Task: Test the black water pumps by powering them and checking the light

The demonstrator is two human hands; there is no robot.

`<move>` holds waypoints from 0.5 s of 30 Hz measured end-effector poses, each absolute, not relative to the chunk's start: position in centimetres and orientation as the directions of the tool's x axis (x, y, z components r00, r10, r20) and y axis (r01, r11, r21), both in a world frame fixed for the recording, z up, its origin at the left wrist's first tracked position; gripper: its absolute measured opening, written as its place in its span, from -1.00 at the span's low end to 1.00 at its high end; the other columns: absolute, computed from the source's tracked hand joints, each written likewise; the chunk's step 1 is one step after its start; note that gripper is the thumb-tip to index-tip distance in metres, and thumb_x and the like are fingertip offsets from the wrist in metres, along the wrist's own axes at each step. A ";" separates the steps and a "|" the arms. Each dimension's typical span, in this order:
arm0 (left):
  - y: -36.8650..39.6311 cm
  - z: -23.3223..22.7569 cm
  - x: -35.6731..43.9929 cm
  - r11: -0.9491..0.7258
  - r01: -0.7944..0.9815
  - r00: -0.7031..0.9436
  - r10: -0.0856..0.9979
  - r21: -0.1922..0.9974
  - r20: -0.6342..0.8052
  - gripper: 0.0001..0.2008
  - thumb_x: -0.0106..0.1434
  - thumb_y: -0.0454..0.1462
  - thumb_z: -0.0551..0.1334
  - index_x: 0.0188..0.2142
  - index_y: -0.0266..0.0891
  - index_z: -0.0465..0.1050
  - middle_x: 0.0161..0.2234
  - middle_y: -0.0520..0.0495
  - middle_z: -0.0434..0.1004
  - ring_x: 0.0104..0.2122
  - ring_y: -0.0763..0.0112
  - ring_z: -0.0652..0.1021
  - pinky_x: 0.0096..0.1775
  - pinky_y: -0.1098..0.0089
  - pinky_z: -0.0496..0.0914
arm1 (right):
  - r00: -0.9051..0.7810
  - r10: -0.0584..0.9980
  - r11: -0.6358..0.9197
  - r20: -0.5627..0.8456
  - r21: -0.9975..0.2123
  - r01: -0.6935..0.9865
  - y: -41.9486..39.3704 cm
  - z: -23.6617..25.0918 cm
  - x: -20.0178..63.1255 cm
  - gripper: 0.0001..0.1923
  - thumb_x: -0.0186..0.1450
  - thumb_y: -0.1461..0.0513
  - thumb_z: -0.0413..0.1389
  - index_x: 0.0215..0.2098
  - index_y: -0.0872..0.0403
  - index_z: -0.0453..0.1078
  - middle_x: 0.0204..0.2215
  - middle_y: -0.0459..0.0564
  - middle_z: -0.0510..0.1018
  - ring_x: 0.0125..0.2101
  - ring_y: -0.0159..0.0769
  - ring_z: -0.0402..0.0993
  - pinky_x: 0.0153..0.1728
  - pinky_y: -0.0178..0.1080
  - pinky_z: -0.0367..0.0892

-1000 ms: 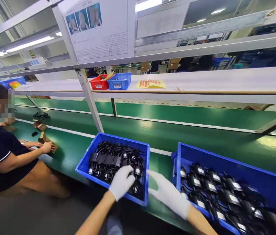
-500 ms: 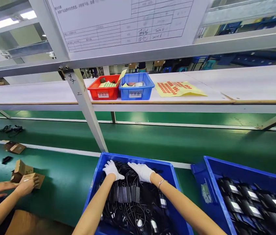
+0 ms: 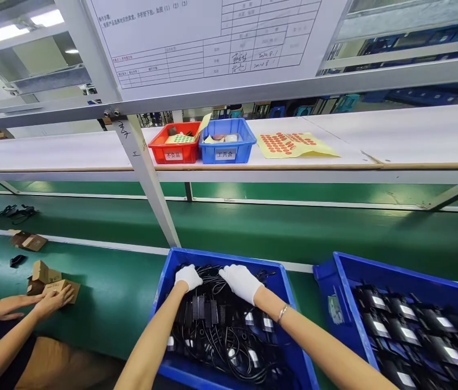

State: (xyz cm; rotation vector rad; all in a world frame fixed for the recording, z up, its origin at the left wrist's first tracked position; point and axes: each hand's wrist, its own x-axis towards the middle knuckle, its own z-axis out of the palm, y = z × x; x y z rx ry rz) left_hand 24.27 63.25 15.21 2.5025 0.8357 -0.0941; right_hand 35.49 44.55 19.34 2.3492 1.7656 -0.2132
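A blue bin [image 3: 286, 287] in front of me holds a heap of black power adapters [image 3: 199, 309] with coiled black cables [image 3: 213, 280]. Both my hands wear white gloves and reach into its far part. My left hand [image 3: 188, 277] is closed at the left end of a bundle of cables. On the other end, my right hand [image 3: 242, 283] has its fingers curled over the same cables. The undersides of both hands are hidden, so part of each grip does not show. Several adapters with white labels lie below and between my forearms.
To the right stands another blue bin [image 3: 344, 303] with labelled black adapters in rows. A co-worker's hands [image 3: 52, 302] hold a small cardboard box [image 3: 70, 290] at left. The shelf above carries a red tray [image 3: 174, 154], a blue tray [image 3: 225, 155] and a yellow sticker sheet [image 3: 297, 146].
My left hand has gone from spread fingers to closed at the cables. My right hand has shifted slightly right and curled its fingers. The cable bundle looks raised and gathered between them.
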 end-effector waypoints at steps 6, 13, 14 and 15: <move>63.6 19.3 23.5 -0.676 0.645 0.759 0.513 0.357 -0.402 -0.71 0.36 -0.11 0.27 -0.06 -0.28 0.48 -0.09 -0.09 0.56 -0.14 0.29 0.58 -0.08 0.16 0.52 | 0.299 0.934 -0.283 -0.196 0.105 0.953 43.6 23.3 34.6 -0.79 0.44 0.24 0.14 0.02 0.14 0.42 -0.21 -0.04 0.57 -0.26 -0.30 0.56 -0.25 -0.18 0.54; 59.9 26.8 18.8 -0.650 0.555 0.816 0.546 0.519 -0.189 -0.75 0.36 -0.12 0.21 -0.09 -0.20 0.52 -0.07 -0.11 0.62 -0.06 0.26 0.59 0.01 0.24 0.44 | 0.264 0.961 -0.248 -0.084 0.164 0.955 40.3 32.4 32.0 -0.75 0.45 0.40 -0.02 0.04 0.15 0.37 -0.20 0.05 0.54 -0.24 -0.20 0.51 -0.26 -0.21 0.41; 59.0 28.2 17.7 -0.649 0.524 0.826 0.544 0.552 -0.144 -0.77 0.35 -0.15 0.20 -0.08 -0.18 0.52 -0.07 -0.10 0.63 -0.05 0.27 0.59 0.02 0.30 0.43 | 0.254 0.965 -0.240 -0.066 0.176 0.955 39.4 34.2 31.1 -0.73 0.45 0.41 -0.06 0.03 0.15 0.37 -0.21 0.07 0.53 -0.23 -0.17 0.50 -0.28 -0.20 0.38; 57.9 29.7 16.4 -0.648 0.490 0.836 0.539 0.583 -0.103 -0.77 0.34 -0.17 0.20 -0.08 -0.17 0.52 -0.07 -0.08 0.64 -0.05 0.28 0.59 0.01 0.35 0.42 | 0.242 0.969 -0.229 -0.051 0.186 0.956 38.4 36.1 29.9 -0.71 0.45 0.41 -0.10 0.03 0.14 0.37 -0.22 0.09 0.52 -0.24 -0.14 0.49 -0.29 -0.20 0.35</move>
